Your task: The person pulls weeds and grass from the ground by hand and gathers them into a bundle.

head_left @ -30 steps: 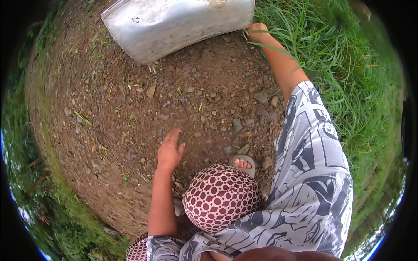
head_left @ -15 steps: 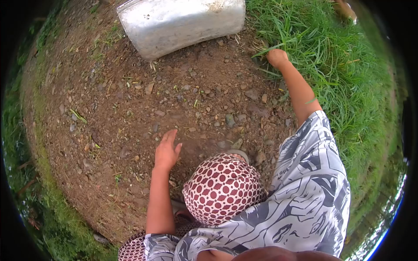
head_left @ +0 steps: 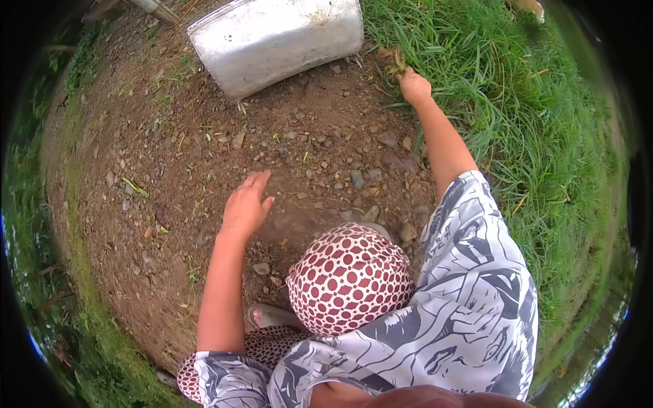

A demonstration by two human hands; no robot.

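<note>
At the edge of the grass [head_left: 503, 88], my right hand [head_left: 415, 87] is closed with the arm stretched forward. A tangled, brownish-yellow clump of grass [head_left: 394, 62] sticks out from its fingertips; roots or dry stems cannot be told apart. My left hand [head_left: 245, 206] is over the stony soil, holding nothing, with its fingers stretched forward and the thumb apart. Whether it touches the ground is unclear. Ahead, between and beyond the hands, a dented silver metal container [head_left: 279, 47] lies on its side.
Brown soil [head_left: 163, 204] strewn with pebbles and grass bits spreads ahead and left. My bent knee in patterned cloth [head_left: 350, 279] rises between my arms. A pole-like object [head_left: 155, 9] shows at the top left, and a pale brown shape [head_left: 527, 8] at the top right.
My right hand has pulled slightly leftward at the grass edge, and the brownish clump now shows at its fingers. My left hand has moved forward and left. The view has shifted a little.
</note>
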